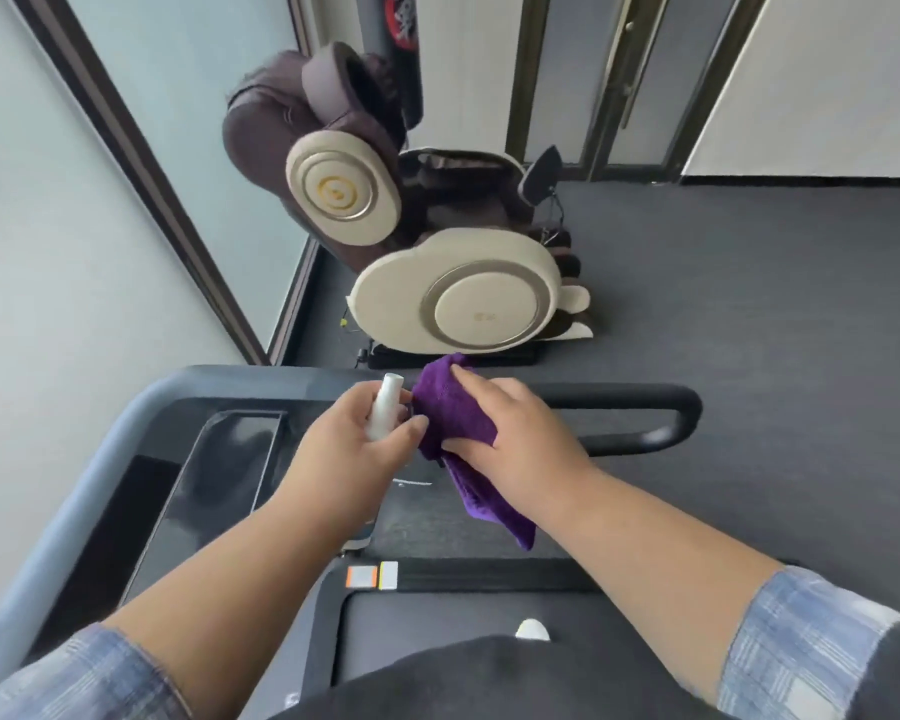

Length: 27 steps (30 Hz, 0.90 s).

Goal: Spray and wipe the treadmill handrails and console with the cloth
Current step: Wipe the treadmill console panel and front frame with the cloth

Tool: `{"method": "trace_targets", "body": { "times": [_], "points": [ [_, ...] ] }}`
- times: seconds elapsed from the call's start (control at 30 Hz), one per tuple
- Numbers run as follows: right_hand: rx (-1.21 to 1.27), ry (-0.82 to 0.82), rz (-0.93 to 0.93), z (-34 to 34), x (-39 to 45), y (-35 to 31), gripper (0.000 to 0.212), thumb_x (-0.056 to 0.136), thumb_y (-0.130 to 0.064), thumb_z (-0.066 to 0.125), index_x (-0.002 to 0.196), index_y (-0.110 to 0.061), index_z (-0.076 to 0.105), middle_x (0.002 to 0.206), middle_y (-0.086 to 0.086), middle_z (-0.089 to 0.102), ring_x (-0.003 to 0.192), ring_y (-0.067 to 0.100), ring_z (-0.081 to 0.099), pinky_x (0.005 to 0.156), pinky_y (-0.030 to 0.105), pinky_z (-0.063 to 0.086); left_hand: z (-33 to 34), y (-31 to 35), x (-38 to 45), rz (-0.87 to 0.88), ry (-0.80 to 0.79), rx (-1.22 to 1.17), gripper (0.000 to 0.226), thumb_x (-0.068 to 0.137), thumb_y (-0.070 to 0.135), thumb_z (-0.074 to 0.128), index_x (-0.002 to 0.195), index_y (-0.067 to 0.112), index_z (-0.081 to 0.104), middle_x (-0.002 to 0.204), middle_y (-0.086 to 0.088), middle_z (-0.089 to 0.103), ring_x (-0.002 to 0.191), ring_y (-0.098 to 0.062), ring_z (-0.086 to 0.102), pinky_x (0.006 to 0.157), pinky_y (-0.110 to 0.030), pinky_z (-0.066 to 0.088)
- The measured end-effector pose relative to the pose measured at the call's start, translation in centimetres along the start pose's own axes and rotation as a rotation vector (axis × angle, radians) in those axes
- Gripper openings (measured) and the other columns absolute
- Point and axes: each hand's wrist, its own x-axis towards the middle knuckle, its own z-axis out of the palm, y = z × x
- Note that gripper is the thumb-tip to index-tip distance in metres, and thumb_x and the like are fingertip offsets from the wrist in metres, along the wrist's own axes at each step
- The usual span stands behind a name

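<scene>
Head camera, looking down over a treadmill: we hold a small white spray bottle [383, 407] upright in our left hand [354, 444], fingers wrapped around its body, its top pointing up and away from us. Just beside it, our right hand [510, 433] lies palm-down on a purple cloth [448, 413], pressing it against the treadmill where the console [240, 459] meets the black handrail [640, 394]; the fingers curl over the cloth, and a loose end of it hangs down below the wrist. The handrail runs on to the right of the cloth and loops back at its far end. The glossy dark console panel sits to the left of both hands, framed by a grey-blue surround [89, 459]. Both our forearms are bare, with blue plaid sleeves [801, 631] pushed up near the elbows. Beyond the treadmill, a brown and cream massage chair [437, 272] stands on dark grey floor [749, 283] beside a frosted glass wall [48, 200].
</scene>
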Motion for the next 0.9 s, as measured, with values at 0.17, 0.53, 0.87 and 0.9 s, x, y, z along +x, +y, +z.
{"method": "trace_targets", "body": {
  "times": [0.17,0.53,0.87,0.9],
  "points": [
    [0.153,0.109,0.082,-4.9,-4.1,3.0,0.08,0.084,-0.054,0.071,0.15,-0.05,0.024,0.134,-0.01,0.048,0.121,0.012,0.051,0.101,0.034,0.045,6.0,5.0,0.2,0.097,-0.107,0.044,0.031,0.084,0.044,0.076,0.095,0.059,0.052,0.083,0.026,0.069,0.068,0.0,0.066,0.06,-0.026,0.05],
    [0.809,0.203,0.358,-20.9,-13.0,18.7,0.071,0.076,-0.051,0.058,0.141,-0.059,0.031,0.126,-0.039,0.055,0.118,-0.012,0.052,0.106,0.027,0.041,26.5,17.7,0.4,0.292,-0.355,0.037,0.036,0.085,0.022,0.075,0.099,0.05,0.056,0.088,0.017,0.068,0.08,-0.008,0.066,0.074,-0.033,0.053],
    [1.084,-0.006,0.52,-32.8,-15.0,33.3,0.044,0.081,-0.024,0.079,0.119,-0.005,0.066,0.114,0.018,0.072,0.106,0.033,0.07,0.095,0.047,0.055,41.5,26.3,4.2,0.453,-0.444,0.181,0.029,0.074,0.048,0.066,0.09,0.064,0.048,0.093,0.037,0.057,0.082,0.004,0.059,0.063,-0.025,0.045],
    [1.093,0.002,0.536,-33.5,-14.8,34.1,0.047,0.079,-0.026,0.081,0.118,-0.005,0.066,0.112,0.019,0.073,0.106,0.034,0.07,0.095,0.048,0.054,42.2,26.7,4.8,0.476,-0.449,0.212,0.028,0.073,0.052,0.065,0.09,0.065,0.046,0.092,0.039,0.056,0.083,0.007,0.057,0.064,-0.023,0.041]
  ]
}}
